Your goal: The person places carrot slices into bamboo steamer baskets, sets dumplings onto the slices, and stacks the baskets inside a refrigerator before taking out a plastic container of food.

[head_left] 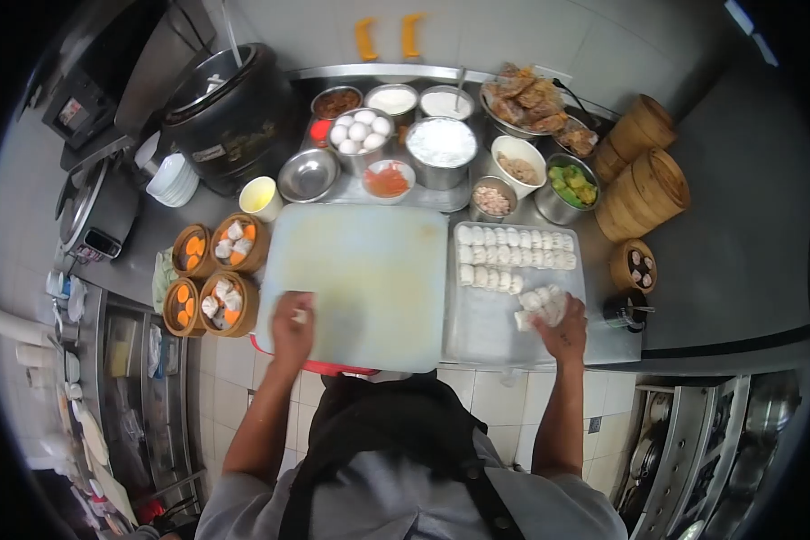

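Observation:
My right hand is over the front of a metal tray, its fingers around a small cluster of white dumplings. Behind it, rows of white dumplings fill the tray's back part. My left hand is over the left edge of a pale cutting board, its fingers curled round a small whitish piece, perhaps a dumpling. Left of the board stand round bamboo steamers with orange slices; two of them also hold white dumplings.
Behind the board are a bowl of eggs, a pot of white powder, a steel bowl and a bowl of green pieces. Tall bamboo steamers stand right, a dark cup near the front, a large dark pot left.

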{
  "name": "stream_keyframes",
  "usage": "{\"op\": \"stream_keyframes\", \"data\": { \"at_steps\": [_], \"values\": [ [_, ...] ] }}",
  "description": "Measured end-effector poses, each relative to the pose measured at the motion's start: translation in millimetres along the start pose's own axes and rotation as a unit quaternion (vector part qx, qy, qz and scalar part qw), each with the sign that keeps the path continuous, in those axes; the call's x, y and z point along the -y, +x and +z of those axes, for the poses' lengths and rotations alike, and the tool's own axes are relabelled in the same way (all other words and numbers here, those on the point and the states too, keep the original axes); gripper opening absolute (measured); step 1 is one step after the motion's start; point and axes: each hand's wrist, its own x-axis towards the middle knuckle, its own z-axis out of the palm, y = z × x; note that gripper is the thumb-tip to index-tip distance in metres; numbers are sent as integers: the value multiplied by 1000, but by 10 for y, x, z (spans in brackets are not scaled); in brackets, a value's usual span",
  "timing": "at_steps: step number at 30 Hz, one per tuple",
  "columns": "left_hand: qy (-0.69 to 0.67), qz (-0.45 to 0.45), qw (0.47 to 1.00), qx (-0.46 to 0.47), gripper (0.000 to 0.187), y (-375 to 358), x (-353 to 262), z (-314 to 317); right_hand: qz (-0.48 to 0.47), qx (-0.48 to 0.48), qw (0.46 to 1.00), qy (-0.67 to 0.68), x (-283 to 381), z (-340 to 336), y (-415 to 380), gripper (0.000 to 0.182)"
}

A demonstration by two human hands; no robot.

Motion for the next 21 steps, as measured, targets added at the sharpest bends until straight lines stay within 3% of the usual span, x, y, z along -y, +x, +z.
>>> {"op": "stream_keyframes", "data": {
  "at_steps": [2, 3, 5, 6, 8, 9, 13, 15, 18, 20, 21],
  "values": [
    [-47, 53, 991, 111, 21, -68, -428, 470, -137, 89, 987, 12, 16, -48, 37, 102],
    [-72, 60, 982, 167, 22, -99, -666, 682, -137, 88, 987, 14, 15, -130, 109, 102],
    [-81, 136, 951, 267, 23, -166, -1013, 1054, -64, 255, 965, 15, 17, -286, 205, 115],
    [-74, 157, 933, 315, 27, -216, -1067, 1246, -63, 257, 964, 17, -8, -275, 210, 115],
    [-49, 154, 900, 406, 42, -220, -1333, 1508, -67, 351, 933, -48, -33, -262, 214, 113],
    [-35, 147, 881, 448, 52, -217, -1429, 1660, -88, 322, 940, -66, 6, -268, 122, 108],
    [37, 202, 882, 423, 73, -282, -1592, 2214, -128, 231, 963, 54, 81, -176, -82, 90],
    [75, 223, 873, 427, 86, -281, -1646, 2376, -133, 237, 960, 62, 103, -162, -135, 89],
    [71, 238, 870, 426, 82, -270, -1667, 2476, -140, 255, 942, 168, 200, -148, -205, 85],
    [-79, 219, 891, 389, 78, -332, -1439, 2749, -201, 244, 917, 245, 210, 16, -236, 88],
    [-57, 213, 892, 395, 77, -323, -1402, 2754, -207, 227, 910, 278, 150, 169, -248, 88]
  ]
}}
